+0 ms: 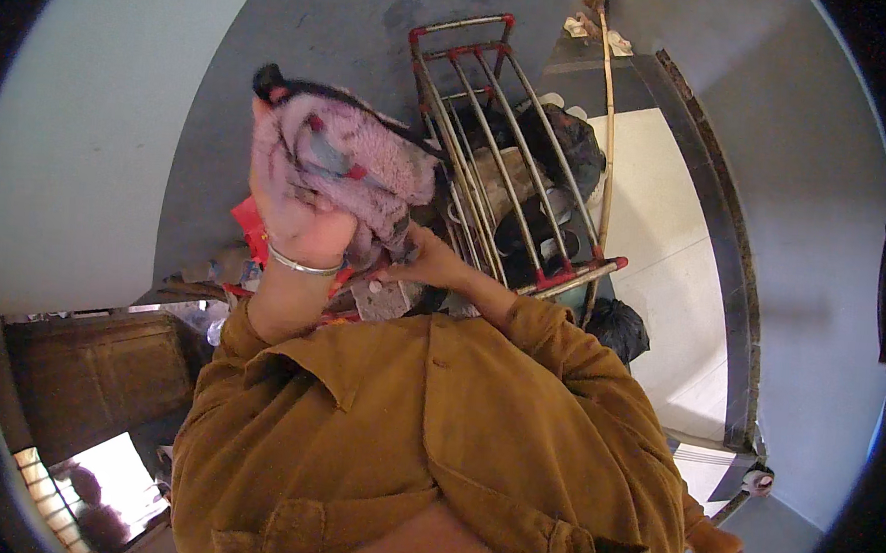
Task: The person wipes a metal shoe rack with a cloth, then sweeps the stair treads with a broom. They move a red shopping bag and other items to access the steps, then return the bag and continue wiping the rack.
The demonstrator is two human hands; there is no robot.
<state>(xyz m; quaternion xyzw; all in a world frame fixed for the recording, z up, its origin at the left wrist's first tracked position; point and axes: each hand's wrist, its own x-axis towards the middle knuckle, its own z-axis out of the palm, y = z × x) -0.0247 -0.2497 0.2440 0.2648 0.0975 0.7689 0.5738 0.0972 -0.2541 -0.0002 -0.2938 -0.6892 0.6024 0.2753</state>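
A pink fleece cloth (367,152) with dark trim, red spots and a grey-blue patch is held up in front of me. My left hand (303,220), with a silver bangle at its wrist, grips the cloth from its left side, fingers partly hidden behind the folds. At the lower right edge of the fabric, my right hand (432,259) pinches a bunched grey-pink part. The cloth is blurred. Below the hands, a grey block (382,299) and a red packet (249,225) show in part.
A metal-tube rack with red joints (494,151) stands just right of the cloth, dark bags and cardboard behind its bars. A bamboo pole (608,135) leans beside it. A black plastic bag (621,327) lies near my right elbow. A brown wooden panel (99,379) is at lower left.
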